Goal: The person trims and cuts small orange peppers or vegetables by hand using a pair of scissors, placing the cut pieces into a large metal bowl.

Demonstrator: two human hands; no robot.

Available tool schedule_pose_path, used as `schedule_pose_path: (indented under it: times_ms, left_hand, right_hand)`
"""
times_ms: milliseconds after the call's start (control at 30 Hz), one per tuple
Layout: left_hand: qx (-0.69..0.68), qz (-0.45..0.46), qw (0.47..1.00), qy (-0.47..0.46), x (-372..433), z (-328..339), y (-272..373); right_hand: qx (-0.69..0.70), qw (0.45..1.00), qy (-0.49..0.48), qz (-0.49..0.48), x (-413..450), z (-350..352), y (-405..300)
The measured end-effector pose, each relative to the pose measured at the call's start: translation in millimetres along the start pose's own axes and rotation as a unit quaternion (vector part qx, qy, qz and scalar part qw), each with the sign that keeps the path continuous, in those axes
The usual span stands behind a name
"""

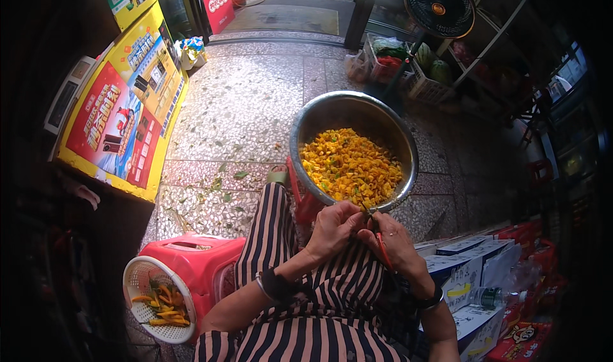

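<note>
My right hand (393, 242) grips a pair of scissors with red handles (383, 252), the dark blades pointing at my left fingertips. Thumb and fingers of my left hand (335, 230) are pinched together beside the blades. They hold something small that looks like a chili pepper, mostly hidden by the fingers. Both hands are over my lap, at the near rim of a large stainless steel basin (407, 136). Chopped yellow-orange chili peppers (352, 165), with a few green bits, cover its bottom. Whole yellow and orange chilies (165, 307) lie in a white plastic basket (179, 333) at the left.
A red plastic stool (201, 252) stands beside the basket. Red plastic (306, 206) shows beneath the basin. Milk cartons (462, 275) are stacked at my right. A standing fan (438, 9) and watermelon crates (426, 86) stand beyond. Leaf scraps (239, 175) litter the terrazzo floor.
</note>
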State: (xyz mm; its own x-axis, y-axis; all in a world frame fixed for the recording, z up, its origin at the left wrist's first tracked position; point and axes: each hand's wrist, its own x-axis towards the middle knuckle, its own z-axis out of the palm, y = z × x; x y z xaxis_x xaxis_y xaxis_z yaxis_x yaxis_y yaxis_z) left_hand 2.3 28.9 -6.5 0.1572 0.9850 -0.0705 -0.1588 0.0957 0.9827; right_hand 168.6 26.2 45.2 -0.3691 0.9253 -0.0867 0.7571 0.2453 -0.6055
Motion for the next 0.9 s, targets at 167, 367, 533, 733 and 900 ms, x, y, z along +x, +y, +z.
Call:
schedule_pose_path:
  times_ms: [167,367,533,733,900]
  left_hand:
    - [-0.01,0.003,1.0,0.003,-1,-6,6]
    - [-0.073,0.001,0.997,-0.019,9,-15,3]
    - [-0.089,0.015,0.989,-0.114,11,-16,5]
    - [-0.052,-0.02,0.995,-0.084,13,-16,10]
    - [-0.085,-0.043,0.995,-0.007,10,-7,9]
  right_hand:
    - [0.145,0.98,-0.076,0.111,-1,-7,-3]
    - [0.12,0.991,-0.026,0.046,1,-16,-1]
    - [0.077,0.996,-0.049,-0.014,3,-14,0]
    - [0.133,0.987,-0.078,0.037,4,-18,-3]
    - [0.054,0.997,-0.027,0.04,6,-15,-3]
